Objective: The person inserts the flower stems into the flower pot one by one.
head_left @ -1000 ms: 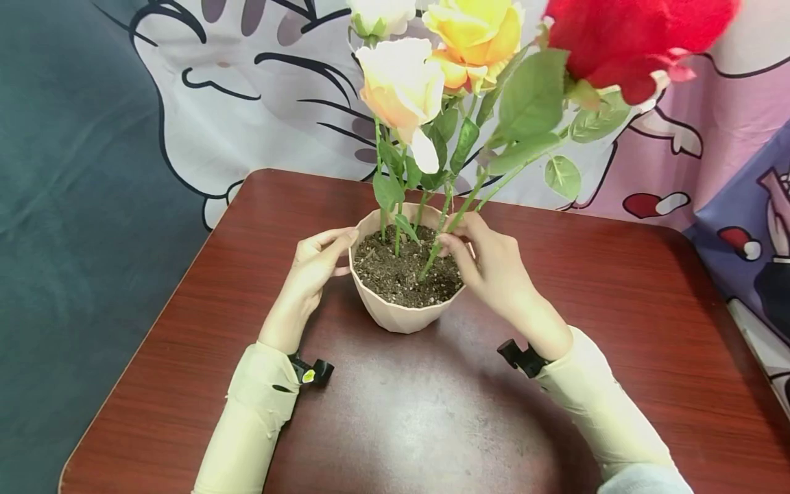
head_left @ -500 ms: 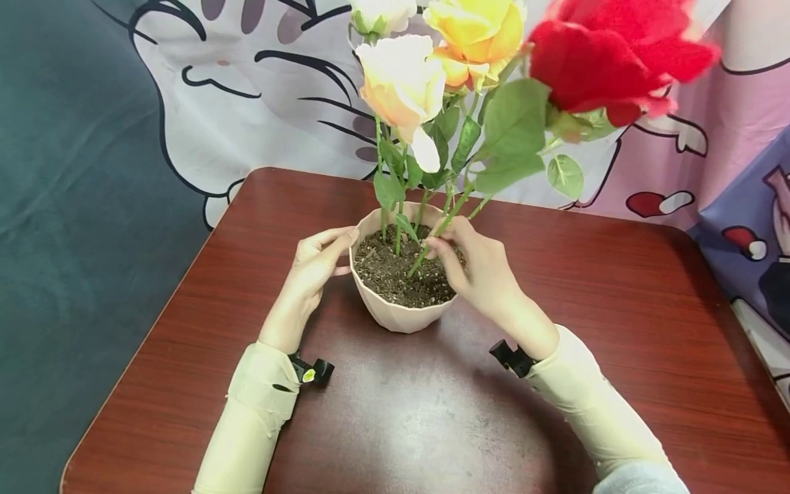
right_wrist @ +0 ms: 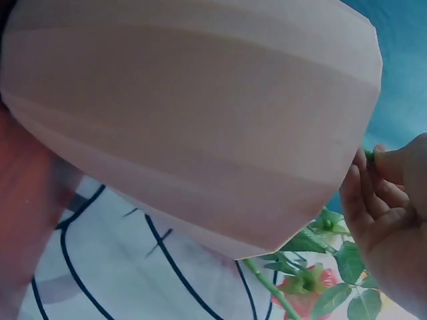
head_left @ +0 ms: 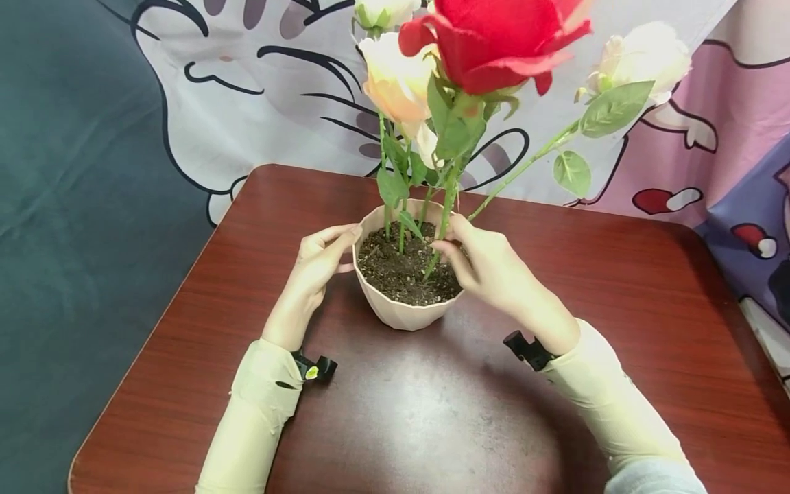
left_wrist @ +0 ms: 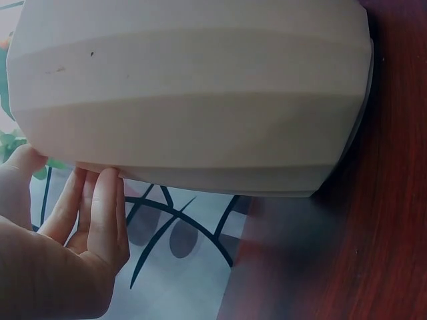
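A pale beige faceted flowerpot (head_left: 409,316) full of dark soil (head_left: 395,274) stands on the table. My left hand (head_left: 321,264) holds its left rim, thumb at the edge and fingers against the outer wall, as the left wrist view also shows. With thumb and fingers my right hand (head_left: 494,264) pinches the green stem of a large red rose (head_left: 494,41) over the pot's right side. That stem's lower end meets the soil. A peach rose (head_left: 398,79) and a white rose (head_left: 385,10) rise at the left of the pot. Behind my right hand, another white rose (head_left: 648,62) leans right.
The brown wooden table (head_left: 395,412) has its left edge beside a dark green cloth (head_left: 92,206). At its back hangs a cartoon-print cloth (head_left: 278,123). Black wrist cameras sit on both of my wrists.
My right hand has swung the red rose leftward and more upright, so it now covers the yellow rose and uncovers the right white rose. My left hand stays on the rim.
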`<state>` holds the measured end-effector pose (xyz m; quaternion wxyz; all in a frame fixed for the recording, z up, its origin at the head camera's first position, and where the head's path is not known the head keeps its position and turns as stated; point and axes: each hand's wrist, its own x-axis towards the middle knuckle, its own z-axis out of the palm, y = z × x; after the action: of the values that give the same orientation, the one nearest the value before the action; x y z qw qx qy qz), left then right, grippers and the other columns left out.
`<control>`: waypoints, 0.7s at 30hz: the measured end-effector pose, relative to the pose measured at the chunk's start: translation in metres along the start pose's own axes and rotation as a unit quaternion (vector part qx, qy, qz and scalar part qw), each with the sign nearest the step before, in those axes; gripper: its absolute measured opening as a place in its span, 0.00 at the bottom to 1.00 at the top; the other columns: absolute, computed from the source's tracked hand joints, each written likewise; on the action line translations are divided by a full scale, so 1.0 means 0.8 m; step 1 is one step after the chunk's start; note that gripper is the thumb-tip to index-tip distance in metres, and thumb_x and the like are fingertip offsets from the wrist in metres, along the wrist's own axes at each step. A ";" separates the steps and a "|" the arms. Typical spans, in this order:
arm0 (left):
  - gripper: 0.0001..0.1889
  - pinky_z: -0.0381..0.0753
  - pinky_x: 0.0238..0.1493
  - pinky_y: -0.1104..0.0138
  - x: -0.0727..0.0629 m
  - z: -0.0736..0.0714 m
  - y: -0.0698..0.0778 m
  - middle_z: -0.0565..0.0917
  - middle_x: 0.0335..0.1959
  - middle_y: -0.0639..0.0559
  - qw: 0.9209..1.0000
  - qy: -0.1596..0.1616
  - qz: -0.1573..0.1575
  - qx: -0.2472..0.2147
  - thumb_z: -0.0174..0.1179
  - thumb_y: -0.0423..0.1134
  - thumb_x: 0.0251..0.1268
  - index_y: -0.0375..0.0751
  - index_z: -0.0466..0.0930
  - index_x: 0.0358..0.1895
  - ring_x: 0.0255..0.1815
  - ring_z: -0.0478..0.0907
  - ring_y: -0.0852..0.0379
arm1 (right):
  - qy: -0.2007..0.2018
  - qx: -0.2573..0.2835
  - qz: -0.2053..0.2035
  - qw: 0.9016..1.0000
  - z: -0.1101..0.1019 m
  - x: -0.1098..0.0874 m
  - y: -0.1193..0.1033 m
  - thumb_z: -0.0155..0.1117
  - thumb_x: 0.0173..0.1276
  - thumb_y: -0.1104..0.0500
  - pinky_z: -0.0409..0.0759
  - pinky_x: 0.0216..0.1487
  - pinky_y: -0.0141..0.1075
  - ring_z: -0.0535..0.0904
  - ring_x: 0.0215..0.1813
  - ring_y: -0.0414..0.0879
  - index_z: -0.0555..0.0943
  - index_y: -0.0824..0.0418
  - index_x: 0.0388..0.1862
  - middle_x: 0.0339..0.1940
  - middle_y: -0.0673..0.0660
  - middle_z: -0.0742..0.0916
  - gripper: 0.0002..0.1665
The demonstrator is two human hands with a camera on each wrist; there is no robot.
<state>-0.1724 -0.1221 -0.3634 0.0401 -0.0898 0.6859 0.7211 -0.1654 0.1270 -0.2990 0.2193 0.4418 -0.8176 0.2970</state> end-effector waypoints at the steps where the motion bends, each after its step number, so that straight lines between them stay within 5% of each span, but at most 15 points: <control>1: 0.20 0.83 0.35 0.69 0.000 0.000 0.000 0.82 0.48 0.53 1.000 0.000 0.000 0.000 0.60 0.46 0.62 0.39 0.78 0.54 0.45 0.78 0.61 | -0.002 0.011 0.001 1.000 0.002 -0.002 0.001 0.63 0.62 0.69 0.78 0.27 0.31 0.80 0.27 0.41 0.71 0.64 0.36 0.24 0.53 0.83 0.09; 6: 0.20 0.83 0.35 0.69 0.001 -0.001 0.000 0.82 0.49 0.53 1.000 0.001 -0.001 0.005 0.60 0.47 0.62 0.40 0.79 0.54 0.46 0.78 0.60 | 0.002 0.055 0.006 0.998 0.016 -0.013 0.006 0.61 0.61 0.70 0.78 0.28 0.29 0.82 0.29 0.41 0.73 0.64 0.37 0.26 0.53 0.85 0.07; 12: 0.21 0.83 0.36 0.68 0.001 0.000 -0.001 0.82 0.50 0.54 1.000 -0.003 -0.004 0.006 0.60 0.48 0.62 0.41 0.79 0.54 0.47 0.78 0.60 | 0.018 0.032 -0.001 0.999 0.025 -0.019 0.012 0.63 0.60 0.69 0.77 0.25 0.30 0.80 0.25 0.40 0.74 0.63 0.35 0.24 0.51 0.84 0.07; 21: 0.21 0.83 0.36 0.68 0.000 0.000 -0.001 0.81 0.49 0.52 1.000 0.000 -0.001 0.009 0.60 0.48 0.62 0.40 0.79 0.55 0.46 0.78 0.60 | -0.013 0.087 -0.008 0.996 0.029 -0.015 0.026 0.63 0.60 0.69 0.79 0.27 0.27 0.82 0.27 0.39 0.76 0.63 0.34 0.23 0.50 0.84 0.05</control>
<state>-0.1722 -0.1223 -0.3645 0.0418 -0.0905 0.6920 0.7150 -0.1790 0.1275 -0.3291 0.1718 0.4700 -0.7876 0.3596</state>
